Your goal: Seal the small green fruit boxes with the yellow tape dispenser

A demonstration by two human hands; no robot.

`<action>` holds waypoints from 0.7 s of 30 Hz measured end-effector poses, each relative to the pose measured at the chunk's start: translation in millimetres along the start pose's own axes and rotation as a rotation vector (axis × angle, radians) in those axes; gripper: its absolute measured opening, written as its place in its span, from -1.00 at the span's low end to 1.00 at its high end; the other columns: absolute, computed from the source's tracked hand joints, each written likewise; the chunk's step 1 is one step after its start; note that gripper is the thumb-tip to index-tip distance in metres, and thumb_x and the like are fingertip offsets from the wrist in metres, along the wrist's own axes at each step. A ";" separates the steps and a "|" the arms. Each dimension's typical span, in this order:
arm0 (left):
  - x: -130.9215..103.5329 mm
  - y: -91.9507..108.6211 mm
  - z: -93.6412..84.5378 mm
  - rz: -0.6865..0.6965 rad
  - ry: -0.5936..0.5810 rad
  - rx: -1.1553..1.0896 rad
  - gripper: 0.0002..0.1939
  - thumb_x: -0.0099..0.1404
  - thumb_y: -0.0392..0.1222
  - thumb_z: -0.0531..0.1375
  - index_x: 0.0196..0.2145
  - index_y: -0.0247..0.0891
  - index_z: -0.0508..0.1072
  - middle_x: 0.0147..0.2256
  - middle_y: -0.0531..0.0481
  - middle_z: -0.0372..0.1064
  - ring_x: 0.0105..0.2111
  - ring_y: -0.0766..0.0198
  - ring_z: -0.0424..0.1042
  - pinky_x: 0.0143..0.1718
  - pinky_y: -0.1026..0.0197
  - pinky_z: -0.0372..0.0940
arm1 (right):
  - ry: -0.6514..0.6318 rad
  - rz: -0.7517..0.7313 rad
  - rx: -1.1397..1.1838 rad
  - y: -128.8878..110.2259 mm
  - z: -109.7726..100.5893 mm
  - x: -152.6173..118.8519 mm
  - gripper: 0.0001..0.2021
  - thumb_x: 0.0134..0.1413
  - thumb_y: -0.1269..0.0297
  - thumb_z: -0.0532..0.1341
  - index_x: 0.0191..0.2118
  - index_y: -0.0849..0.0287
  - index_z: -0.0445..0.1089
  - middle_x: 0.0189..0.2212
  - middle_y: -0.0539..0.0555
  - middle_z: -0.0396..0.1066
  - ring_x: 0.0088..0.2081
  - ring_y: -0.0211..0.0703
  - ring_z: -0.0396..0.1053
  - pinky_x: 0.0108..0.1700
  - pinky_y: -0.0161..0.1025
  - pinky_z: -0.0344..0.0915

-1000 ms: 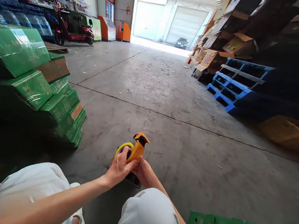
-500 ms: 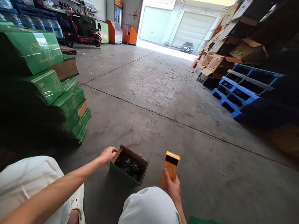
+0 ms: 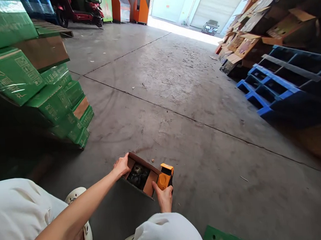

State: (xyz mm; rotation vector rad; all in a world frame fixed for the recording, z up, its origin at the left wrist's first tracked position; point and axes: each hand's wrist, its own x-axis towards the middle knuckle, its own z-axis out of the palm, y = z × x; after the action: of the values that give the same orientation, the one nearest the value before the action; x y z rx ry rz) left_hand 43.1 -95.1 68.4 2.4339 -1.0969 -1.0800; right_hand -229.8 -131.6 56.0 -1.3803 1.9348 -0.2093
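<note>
A small open cardboard box (image 3: pixel 151 188), brown inside and dark outside, stands on the floor in front of my knees. Dark, shiny contents (image 3: pixel 138 175) show in it, too dim to name. My left hand (image 3: pixel 122 166) is closed on the box's left end, thumb over the edge. In my right hand (image 3: pixel 164 196) is an orange-yellow and black handheld tool (image 3: pixel 164 178), boxy with a round disc on its side; its exact kind I cannot make out. That hand is against the box's right end, its thumb by the brown end flap.
Green cartons (image 3: pixel 51 105) are stacked at left, and a blue pallet (image 3: pixel 272 87) leans at right below a pile of flattened cardboard (image 3: pixel 242 42). Green card (image 3: pixel 219 237) lies by my right knee. A red scooter (image 3: pixel 81 10) stands far back on the concrete floor.
My right hand has moved left with the orange-yellow tool, from apart to against the box's right end. A brown end flap now shows inside the box. The view has tilted downward.
</note>
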 end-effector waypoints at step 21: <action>-34.5 -23.0 8.4 -0.179 -0.231 -0.905 -0.05 0.30 0.06 0.34 0.46 0.08 -0.10 -0.19 -0.06 0.62 -0.28 0.14 0.66 -0.37 0.27 0.43 | -0.077 -0.044 -0.157 -3.3 1.8 2.9 -0.24 -0.02 -0.35 0.30 0.09 0.18 0.28 0.08 0.41 0.53 0.17 0.29 0.48 0.10 -0.07 0.36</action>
State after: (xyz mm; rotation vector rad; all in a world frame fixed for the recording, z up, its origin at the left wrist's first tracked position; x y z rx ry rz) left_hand 34.3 -53.6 69.2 1.7135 -0.2928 -1.5116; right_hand -226.5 -135.0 55.1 -1.5116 1.8915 -0.0253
